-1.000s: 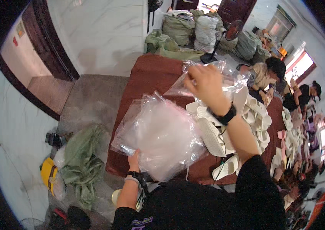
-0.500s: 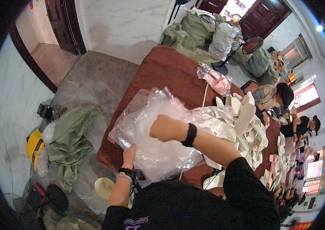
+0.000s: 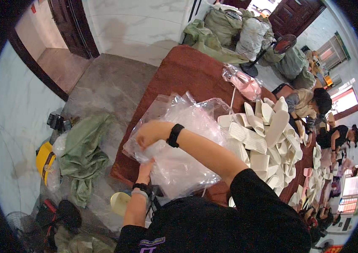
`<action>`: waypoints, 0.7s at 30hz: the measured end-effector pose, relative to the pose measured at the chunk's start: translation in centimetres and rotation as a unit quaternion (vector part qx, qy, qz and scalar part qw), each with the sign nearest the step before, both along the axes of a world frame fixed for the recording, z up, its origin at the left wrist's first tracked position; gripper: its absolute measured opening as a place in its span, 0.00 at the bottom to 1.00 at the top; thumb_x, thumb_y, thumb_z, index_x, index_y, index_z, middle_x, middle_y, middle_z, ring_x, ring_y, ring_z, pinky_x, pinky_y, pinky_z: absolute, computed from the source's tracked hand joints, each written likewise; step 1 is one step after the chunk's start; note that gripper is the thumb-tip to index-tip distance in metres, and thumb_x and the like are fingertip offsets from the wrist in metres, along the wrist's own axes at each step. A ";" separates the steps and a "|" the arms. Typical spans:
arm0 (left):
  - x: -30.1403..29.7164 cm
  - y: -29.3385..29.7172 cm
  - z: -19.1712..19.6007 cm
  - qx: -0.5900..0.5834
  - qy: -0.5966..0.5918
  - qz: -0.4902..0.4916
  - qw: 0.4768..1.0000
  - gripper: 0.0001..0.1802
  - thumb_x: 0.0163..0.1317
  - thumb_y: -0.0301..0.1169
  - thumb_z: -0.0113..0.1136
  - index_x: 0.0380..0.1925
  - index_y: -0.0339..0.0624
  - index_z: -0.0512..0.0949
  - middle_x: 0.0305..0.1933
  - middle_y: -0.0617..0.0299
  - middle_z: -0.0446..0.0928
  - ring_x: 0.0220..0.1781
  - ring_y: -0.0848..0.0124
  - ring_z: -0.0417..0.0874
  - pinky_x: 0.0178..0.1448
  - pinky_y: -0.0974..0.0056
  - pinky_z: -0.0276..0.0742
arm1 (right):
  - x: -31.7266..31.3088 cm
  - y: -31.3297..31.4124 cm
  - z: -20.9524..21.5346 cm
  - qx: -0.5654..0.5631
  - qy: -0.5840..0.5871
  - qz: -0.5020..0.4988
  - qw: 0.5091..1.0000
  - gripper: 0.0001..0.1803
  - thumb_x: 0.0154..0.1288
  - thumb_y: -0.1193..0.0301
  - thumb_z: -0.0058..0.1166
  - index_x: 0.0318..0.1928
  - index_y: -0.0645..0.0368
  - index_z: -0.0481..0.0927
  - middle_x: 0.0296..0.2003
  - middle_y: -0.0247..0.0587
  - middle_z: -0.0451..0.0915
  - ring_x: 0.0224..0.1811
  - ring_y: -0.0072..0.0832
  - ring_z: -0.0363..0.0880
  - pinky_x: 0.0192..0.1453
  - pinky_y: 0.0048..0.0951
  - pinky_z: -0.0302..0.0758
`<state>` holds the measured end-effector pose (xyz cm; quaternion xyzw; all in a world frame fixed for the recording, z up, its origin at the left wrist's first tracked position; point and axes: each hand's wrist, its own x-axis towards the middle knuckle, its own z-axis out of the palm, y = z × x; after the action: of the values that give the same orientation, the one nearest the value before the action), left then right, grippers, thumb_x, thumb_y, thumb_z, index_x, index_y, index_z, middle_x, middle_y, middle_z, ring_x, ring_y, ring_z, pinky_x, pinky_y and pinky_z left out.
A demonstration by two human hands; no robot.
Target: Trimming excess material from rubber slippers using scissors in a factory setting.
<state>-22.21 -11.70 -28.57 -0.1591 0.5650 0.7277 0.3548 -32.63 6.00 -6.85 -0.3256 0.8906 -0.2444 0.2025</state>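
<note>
A loose heap of clear plastic bags [image 3: 183, 168] lies in front of me on the brown-covered table [image 3: 183, 63]. At the heap's near left edge my left hand [image 3: 146, 169] is closed on the plastic, thumb uppermost. My right hand [image 3: 150, 134] reaches across the heap to its left side, just beyond the left hand. Its fingers curl downward over the plastic; what they pinch, if anything, is hidden. Right of the bags is a big pile of white slippers [image 3: 257, 141]. A pair of pink slippers in a clear bag [image 3: 246, 86] rests farther back.
Green sacks [image 3: 84, 147] and a yellow bag [image 3: 46, 160] sit on the floor to the left, near a round pale yellow stool [image 3: 120, 203]. Full sacks [image 3: 225, 27] and a fan [image 3: 283, 44] stand beyond the table. Along its right side other people [image 3: 312, 103] work.
My right hand has swung left over the bags, from above their middle to their left edge, and its fingers now point down. The left hand stays at the bags' edge.
</note>
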 end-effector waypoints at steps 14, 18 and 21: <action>-0.1 -0.8 0.3 0.014 -0.012 -0.043 0.999 0.30 0.55 0.38 0.67 0.54 0.35 0.68 0.50 0.55 0.75 0.47 0.64 0.78 0.51 0.60 0.74 | 11.4 7.7 -5.1 0.230 0.163 -0.198 0.939 0.52 0.42 0.38 0.59 0.68 0.40 0.56 0.68 0.46 0.53 0.70 0.44 0.50 0.62 0.67 0.51; -0.1 0.1 2.3 0.174 -0.114 0.034 0.978 0.29 0.59 0.39 0.61 0.56 0.35 0.66 0.51 0.55 0.75 0.50 0.63 0.78 0.55 0.58 0.74 | 13.5 4.5 -9.5 0.170 0.107 -0.178 0.963 0.64 0.32 0.35 0.63 0.70 0.38 0.47 0.71 0.46 0.43 0.73 0.45 0.41 0.64 0.72 0.43; 0.0 0.4 2.6 0.202 -0.138 0.042 0.969 0.29 0.62 0.42 0.57 0.57 0.35 0.65 0.50 0.54 0.75 0.49 0.63 0.78 0.54 0.58 0.75 | 13.5 3.6 -9.9 0.139 0.084 -0.205 0.965 0.68 0.27 0.36 0.66 0.71 0.39 0.44 0.72 0.44 0.40 0.73 0.46 0.41 0.63 0.73 0.43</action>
<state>-22.23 -11.30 -25.95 -0.2068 0.3449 0.8121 0.4229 -19.17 9.62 -16.73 -0.1244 0.9773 -0.1263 0.1160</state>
